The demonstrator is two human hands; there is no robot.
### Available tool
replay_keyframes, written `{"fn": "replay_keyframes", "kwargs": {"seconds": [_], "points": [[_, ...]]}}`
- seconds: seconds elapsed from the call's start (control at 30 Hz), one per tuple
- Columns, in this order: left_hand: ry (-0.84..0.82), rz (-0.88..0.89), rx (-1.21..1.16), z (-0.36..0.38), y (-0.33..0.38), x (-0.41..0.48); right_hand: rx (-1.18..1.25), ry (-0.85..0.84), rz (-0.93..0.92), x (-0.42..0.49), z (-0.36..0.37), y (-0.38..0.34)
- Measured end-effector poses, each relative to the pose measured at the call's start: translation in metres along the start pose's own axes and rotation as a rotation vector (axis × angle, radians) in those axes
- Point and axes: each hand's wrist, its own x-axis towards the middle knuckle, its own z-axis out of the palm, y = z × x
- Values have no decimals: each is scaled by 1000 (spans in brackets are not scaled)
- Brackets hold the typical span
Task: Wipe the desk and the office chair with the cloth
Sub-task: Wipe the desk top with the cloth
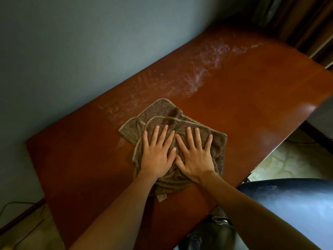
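A brown terry cloth (162, 112) lies crumpled and partly folded on the red-brown desk (243, 109). My left hand (157, 154) presses flat on the cloth with its fingers spread. Beside it, my right hand (195, 156) presses flat on the same cloth, fingers spread too. A band of pale dust (203, 69) runs across the desk beyond the cloth, toward the far corner. The office chair (292, 202), dark with a dusty grey sheen, shows at the lower right, below the desk's near edge.
A grey wall (72, 51) borders the desk's far side. Brown curtains (306, 18) hang at the top right. Pale patterned floor (281, 165) shows past the desk's right edge. A dark cable (16, 204) lies on the floor at the lower left.
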Motion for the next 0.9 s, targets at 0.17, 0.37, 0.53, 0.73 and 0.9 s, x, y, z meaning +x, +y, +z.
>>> {"fn": "replay_keyframes", "kwargs": {"seconds": [0.17,0.37,0.53,0.73,0.9], "points": [[-2,-75,-1,0,-27,-23,-9,-4,-61,7,1,-33],[-5,-213,-29,1,-45,-43,-24,-31,-152,22,0,-57],[7,-247,-45,1,-58,-42,-38,-42,-176,34,-3,-70],[23,-284,-49,-2,-77,-30,-36,-53,-190,58,-7,-81],[34,-304,-56,-4,-93,-14,-29,-43,-186,79,-6,-90]]}}
